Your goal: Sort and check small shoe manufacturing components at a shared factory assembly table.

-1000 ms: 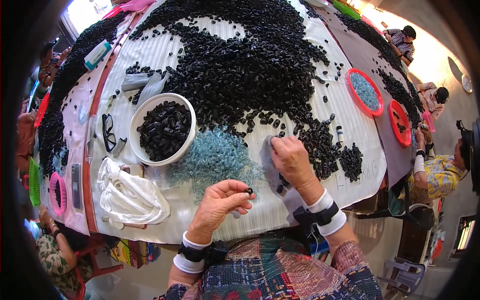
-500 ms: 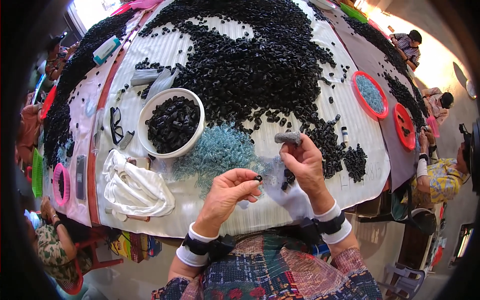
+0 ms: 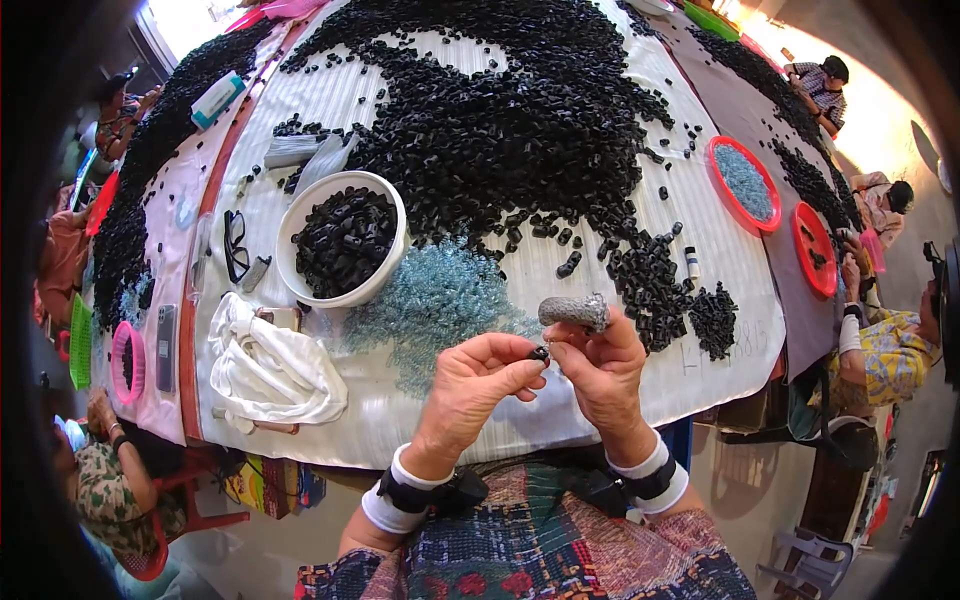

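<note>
My left hand point(image 3: 465, 390) pinches a small black cylindrical part point(image 3: 540, 353) between thumb and forefinger. Close beside it, my right hand point(image 3: 603, 375) has its fingers closed round a grey, rough-surfaced cylinder point(image 3: 572, 312). The right thumb and fingertip meet near the black part; whether they pinch a tiny piece there is too small to tell. Just beyond my hands lies a heap of small pale-blue translucent pieces point(image 3: 435, 300). To its left stands a white bowl point(image 3: 400, 235) full of black parts. A large pile of black parts point(image 3: 510, 130) spreads across the white-covered table point(image 3: 490, 430).
Left of the heap lie a white cloth point(image 3: 270, 360), eyeglasses point(image 3: 235, 245) and grey bundles point(image 3: 305, 152). On the right are a small upright bottle point(image 3: 691, 262), a red tray point(image 3: 765, 222) of blue pieces and another red tray point(image 3: 826, 275). Other people sit along both sides.
My hands have come together: the right moved left and down with the grey cylinder, the left moved slightly right with the black part. The right fingertips now reach the black part.
</note>
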Action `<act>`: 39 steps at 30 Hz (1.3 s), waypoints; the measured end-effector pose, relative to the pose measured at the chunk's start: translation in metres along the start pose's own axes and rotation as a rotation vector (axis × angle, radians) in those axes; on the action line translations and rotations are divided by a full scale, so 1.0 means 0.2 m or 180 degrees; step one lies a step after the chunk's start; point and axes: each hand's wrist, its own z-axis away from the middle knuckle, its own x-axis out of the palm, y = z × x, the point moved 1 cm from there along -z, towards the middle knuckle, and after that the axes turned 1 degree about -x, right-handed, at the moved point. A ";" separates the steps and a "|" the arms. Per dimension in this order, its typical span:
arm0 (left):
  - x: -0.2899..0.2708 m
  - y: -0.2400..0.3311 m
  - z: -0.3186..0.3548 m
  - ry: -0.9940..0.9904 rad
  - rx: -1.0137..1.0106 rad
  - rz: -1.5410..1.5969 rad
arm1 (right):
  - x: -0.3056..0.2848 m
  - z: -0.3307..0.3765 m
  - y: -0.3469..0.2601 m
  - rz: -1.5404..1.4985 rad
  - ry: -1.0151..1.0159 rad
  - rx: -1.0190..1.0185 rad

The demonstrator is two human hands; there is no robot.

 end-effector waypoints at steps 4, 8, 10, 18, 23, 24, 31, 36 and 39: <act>0.01 -0.01 0.01 0.0028 0.0104 -0.0082 | -0.01 0.02 0.02 0.0053 -0.0011 -0.0083; 0.00 -0.02 0.01 0.0065 0.0242 -0.0155 | -0.01 0.04 0.03 0.0728 -0.0160 -0.0293; -0.01 -0.02 0.02 0.0034 0.0160 -0.0198 | -0.01 0.05 0.03 0.0967 -0.0166 -0.0357; -0.01 -0.02 0.02 0.0000 0.0182 -0.0183 | -0.01 0.04 -0.03 0.1797 -0.0177 -0.0871; -0.02 -0.03 0.01 -0.0005 0.0171 -0.0200 | -0.02 0.04 0.00 0.2025 -0.0229 -0.0918; -0.02 -0.04 0.01 -0.0015 0.0187 -0.0178 | -0.01 0.04 0.00 0.1987 -0.0098 -0.0931; -0.05 -0.05 0.01 -0.0059 0.0281 -0.0191 | 0.00 -0.02 -0.05 0.2617 -0.0818 -0.1699; -0.03 -0.03 0.01 0.0021 0.0119 -0.0234 | -0.02 0.01 -0.02 0.1951 -0.0312 -0.0734; -0.04 -0.03 0.01 0.0012 0.0163 -0.0213 | 0.00 0.02 -0.01 0.2026 -0.0223 -0.0746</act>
